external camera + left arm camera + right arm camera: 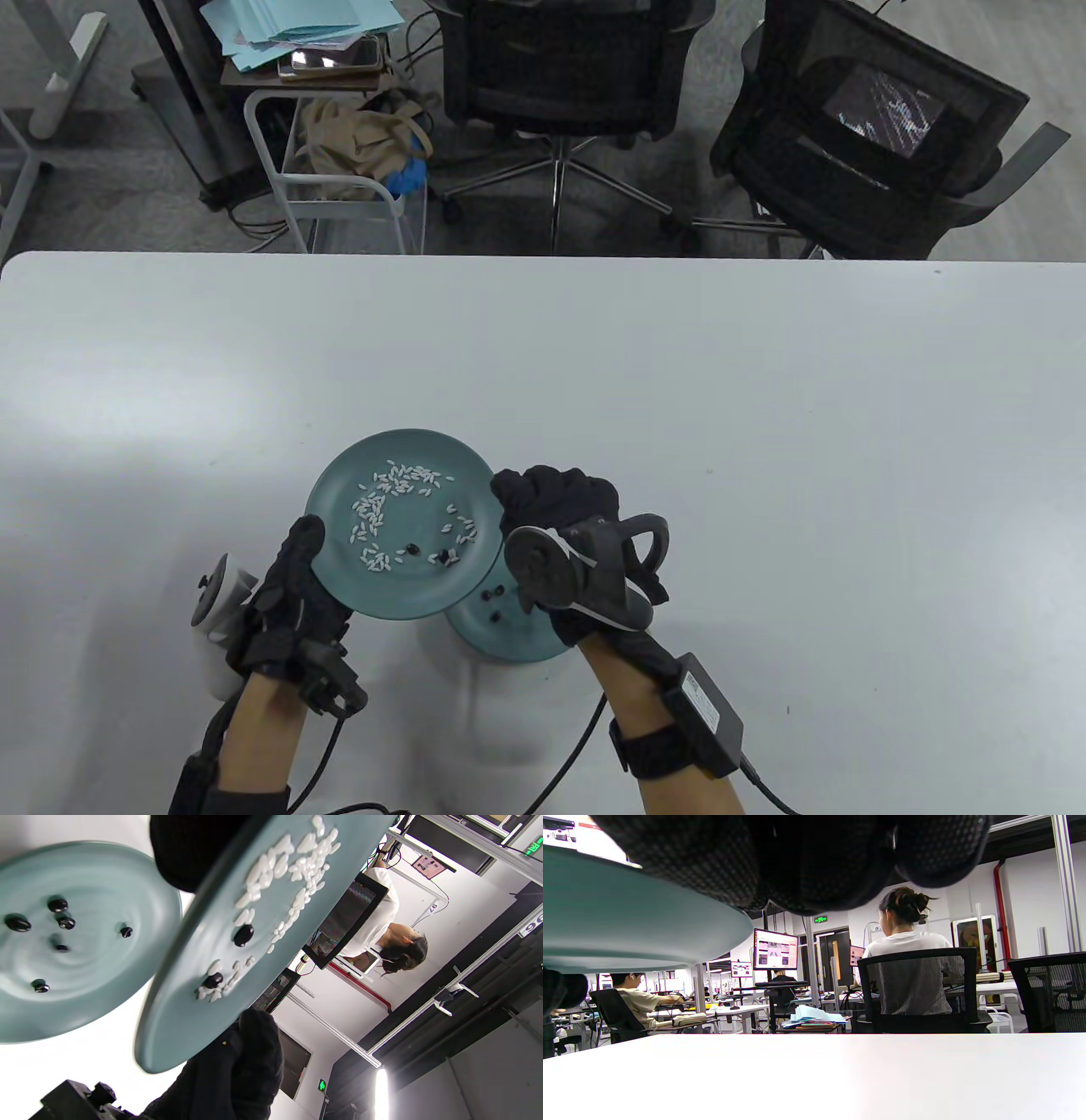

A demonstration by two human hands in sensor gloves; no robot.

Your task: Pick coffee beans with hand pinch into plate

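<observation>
Evidently, the upper plate point(399, 522) of white grains and two remaining coffee beans point(243, 935) is gripped at opposite rims by the left hand point(293, 586) and right hand point(556, 501), raised over the lower plate point(509, 632), where picked beans point(58, 905) are collected.

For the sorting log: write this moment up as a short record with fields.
upper plate: teal, lifted and tilted over the lower plate
upper plate contents: white grains and a few coffee beans
lower plate: teal, on the table, several coffee beans in it
left hand: grips the upper plate's near-left rim
right hand: at the upper plate's right rim, fingers curled; contact unclear
</observation>
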